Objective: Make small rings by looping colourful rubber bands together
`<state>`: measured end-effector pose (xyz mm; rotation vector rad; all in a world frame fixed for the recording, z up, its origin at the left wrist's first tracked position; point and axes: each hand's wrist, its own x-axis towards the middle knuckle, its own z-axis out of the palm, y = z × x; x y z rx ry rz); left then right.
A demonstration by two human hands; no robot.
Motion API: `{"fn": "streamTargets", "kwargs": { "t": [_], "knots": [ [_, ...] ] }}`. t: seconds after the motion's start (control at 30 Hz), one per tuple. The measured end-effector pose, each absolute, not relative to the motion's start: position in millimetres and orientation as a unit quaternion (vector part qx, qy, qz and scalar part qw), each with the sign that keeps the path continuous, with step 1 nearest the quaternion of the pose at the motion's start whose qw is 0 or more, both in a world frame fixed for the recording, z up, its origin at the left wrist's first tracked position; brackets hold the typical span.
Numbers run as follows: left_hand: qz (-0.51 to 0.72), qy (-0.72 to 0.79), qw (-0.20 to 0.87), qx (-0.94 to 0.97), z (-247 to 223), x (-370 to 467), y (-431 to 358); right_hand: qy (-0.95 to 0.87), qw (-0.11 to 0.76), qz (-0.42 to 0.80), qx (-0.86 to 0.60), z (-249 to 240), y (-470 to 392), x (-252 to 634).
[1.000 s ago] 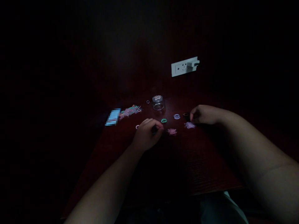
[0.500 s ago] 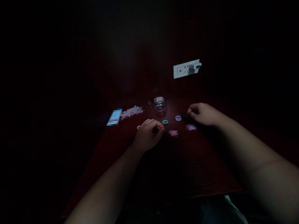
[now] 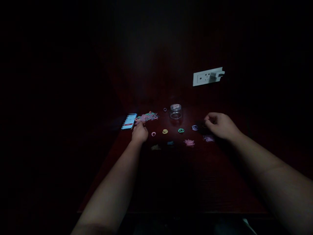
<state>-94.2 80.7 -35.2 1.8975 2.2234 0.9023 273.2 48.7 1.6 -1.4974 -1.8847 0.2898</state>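
My left hand (image 3: 140, 133) is at the near edge of a tangled heap of small coloured rubber bands (image 3: 149, 117). Its fingers are curled, their tips touching the heap, and I cannot make out what they hold. My right hand (image 3: 222, 125) hovers low at the right, thumb and fingers pinched; anything between them is lost in shadow. Left of it lie purple hair ties (image 3: 195, 127), and below it a pile of thin purple bands (image 3: 208, 138). Green rings (image 3: 181, 130), yellow rings (image 3: 165, 131) and a pink ring (image 3: 153, 133) continue the row leftwards.
Nearer me are piles of pink bands (image 3: 189, 143), dark blue bands (image 3: 170, 143) and pale bands (image 3: 156, 147). A lidded clear jar (image 3: 176, 112) stands behind, with a single ring (image 3: 165, 109) beside it. A lit phone (image 3: 129, 121) lies left; a wall socket (image 3: 207, 77) holds a plug.
My left hand has moved left and away from me, from near the green rings to the mixed heap, uncovering the yellow rings and nearer piles. My right hand stays pinched; the view has shifted.
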Motion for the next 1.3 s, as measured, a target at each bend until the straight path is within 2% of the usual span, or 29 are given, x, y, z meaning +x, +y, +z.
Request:
{"fn": "streamTargets", "kwargs": {
  "t": [0.33,0.63,0.9,1.1,1.3],
  "knots": [
    [0.317,0.751,0.048,0.578,-47.6,-102.9,92.9,-0.723,0.365,0.118,-0.575,1.2,47.4,268.4],
    [0.258,0.754,0.019,0.604,-38.6,-90.1,93.0,-0.732,0.372,0.145,-0.552,-3.2,45.1,263.7],
    [0.258,0.752,0.003,0.607,-40.0,-90.8,97.7,-0.734,0.376,0.139,-0.549,-2.6,42.0,259.2],
    [0.297,0.744,0.010,0.598,-39.1,-93.9,92.8,-0.730,0.387,0.142,-0.545,-2.6,38.4,257.9],
    [0.398,0.735,0.032,0.548,-39.2,-105.3,80.9,-0.732,0.396,0.148,-0.534,-4.0,35.5,257.4]
  ]
}}
